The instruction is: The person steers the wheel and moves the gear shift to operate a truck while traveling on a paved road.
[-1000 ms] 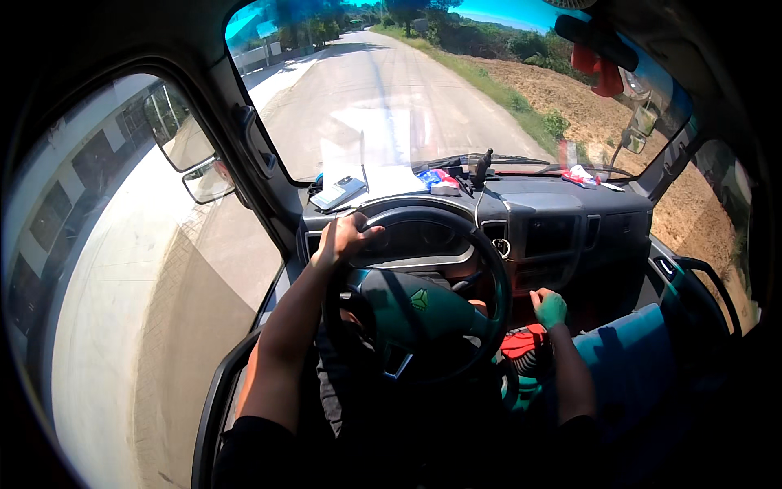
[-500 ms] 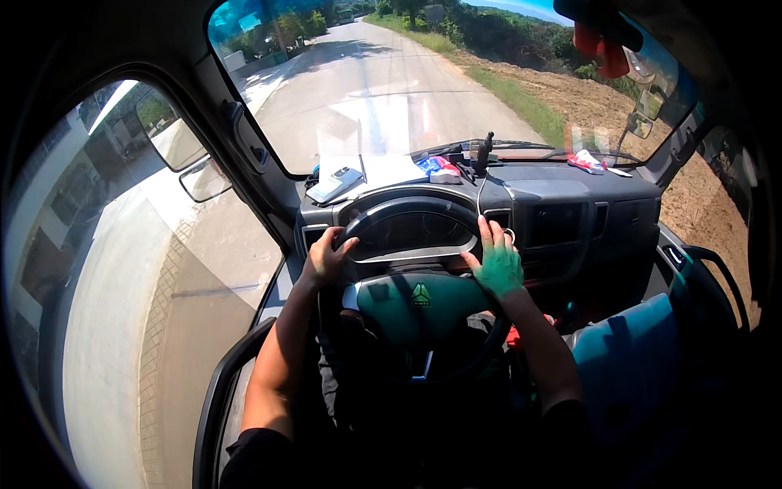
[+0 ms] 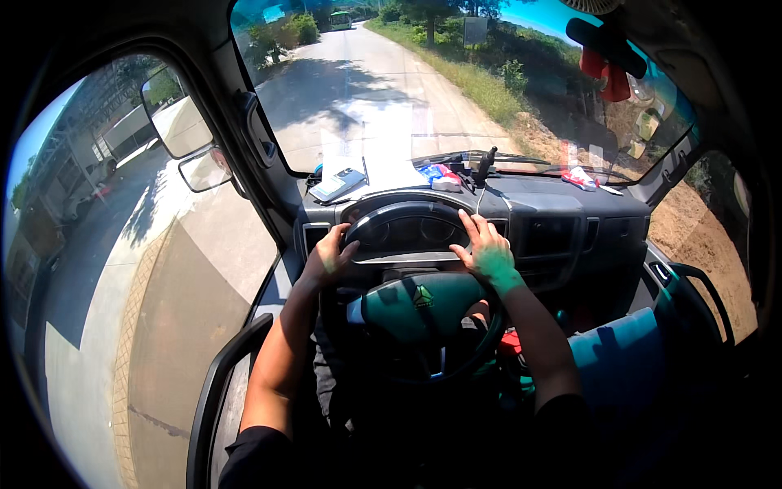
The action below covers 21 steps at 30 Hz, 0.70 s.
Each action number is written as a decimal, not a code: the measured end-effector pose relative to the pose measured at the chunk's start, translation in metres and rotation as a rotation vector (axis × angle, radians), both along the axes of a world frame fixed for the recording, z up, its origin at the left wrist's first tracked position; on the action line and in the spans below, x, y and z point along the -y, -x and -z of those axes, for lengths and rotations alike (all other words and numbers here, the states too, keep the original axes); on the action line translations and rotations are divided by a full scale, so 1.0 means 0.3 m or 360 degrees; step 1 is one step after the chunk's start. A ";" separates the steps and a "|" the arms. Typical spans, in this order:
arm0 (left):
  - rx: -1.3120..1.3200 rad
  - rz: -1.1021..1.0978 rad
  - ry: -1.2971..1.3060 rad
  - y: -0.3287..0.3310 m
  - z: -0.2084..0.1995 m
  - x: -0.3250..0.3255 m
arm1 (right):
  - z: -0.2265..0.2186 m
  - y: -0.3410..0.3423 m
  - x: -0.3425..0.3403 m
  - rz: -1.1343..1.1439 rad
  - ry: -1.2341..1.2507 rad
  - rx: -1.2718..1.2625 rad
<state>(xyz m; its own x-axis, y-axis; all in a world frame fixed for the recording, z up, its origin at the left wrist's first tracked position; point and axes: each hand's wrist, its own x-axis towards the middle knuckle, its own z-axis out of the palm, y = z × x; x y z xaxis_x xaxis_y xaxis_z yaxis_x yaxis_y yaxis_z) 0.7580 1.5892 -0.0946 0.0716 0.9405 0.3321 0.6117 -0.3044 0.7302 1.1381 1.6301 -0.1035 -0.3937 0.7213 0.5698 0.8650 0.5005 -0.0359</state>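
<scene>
A dark steering wheel (image 3: 409,206) with a green-tinted hub stands in front of me. My left hand (image 3: 327,257) is closed around the left side of its rim, with the thumb on the inner side. On the upper right of the rim lies my right hand (image 3: 487,251), its fingers bent over the rim and its thumb pointing inward. Shadow darkens the lower rim. Behind the wheel, the instrument panel (image 3: 407,231) shows between my hands.
On the dashboard lie a phone (image 3: 338,185), white papers (image 3: 391,175), and a red, blue and white packet (image 3: 441,177). Through the windshield a road runs ahead, with a green vehicle (image 3: 340,20) far off. A side mirror (image 3: 205,171) is outside at left.
The road scene has shifted: the far vehicle looks larger, and tree shade lies nearer. My right hand has moved slightly up and left, its fingers more bent. My left hand keeps its place.
</scene>
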 end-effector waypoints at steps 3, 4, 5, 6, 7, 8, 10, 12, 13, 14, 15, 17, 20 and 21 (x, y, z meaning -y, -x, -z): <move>0.0023 -0.0084 0.0093 0.000 0.023 -0.004 | -0.013 0.016 -0.012 -0.0028 0.0062 -0.0026; 0.0028 -0.0109 0.0143 0.000 0.021 0.000 | -0.013 0.016 -0.011 -0.0020 0.0066 -0.0031; 0.0032 -0.0135 0.0192 0.001 0.020 0.006 | -0.013 0.015 -0.010 -0.0012 0.0069 -0.0036; 0.0012 -0.0135 0.0176 -0.001 0.025 0.010 | -0.013 0.015 -0.009 -0.0006 0.0073 -0.0040; -0.0005 -0.0139 0.0146 -0.006 0.025 0.009 | -0.020 0.014 -0.014 -0.0034 0.0084 -0.0049; -0.0022 -0.0144 0.0116 -0.006 0.030 0.008 | -0.021 0.015 -0.019 -0.0062 0.0095 -0.0057; -0.0109 -0.0175 0.0043 0.002 0.052 0.015 | -0.023 0.018 -0.022 -0.0125 0.0111 -0.0085; -0.0105 -0.0225 0.0011 0.003 0.065 0.029 | -0.040 0.024 -0.036 -0.0142 0.0074 -0.0060; -0.0091 -0.0239 0.0009 0.004 0.068 0.045 | -0.048 0.028 -0.040 -0.0148 0.0072 -0.0049; -0.0077 -0.0252 0.0006 0.003 0.072 0.063 | -0.040 0.031 -0.065 -0.0177 0.0014 -0.0019; -0.0097 -0.0327 0.0067 -0.008 0.081 0.088 | -0.038 0.034 -0.072 -0.0184 0.0090 0.0011; -0.0126 -0.0490 0.0140 -0.032 0.063 0.131 | -0.056 0.051 -0.092 -0.0214 0.0184 0.0050; -0.0080 -0.0450 0.0076 -0.008 0.111 0.152 | -0.054 0.067 -0.098 -0.0251 0.0104 0.0089; -0.0060 -0.0450 0.0060 -0.002 0.117 0.148 | -0.050 0.073 -0.101 -0.0261 0.0087 0.0088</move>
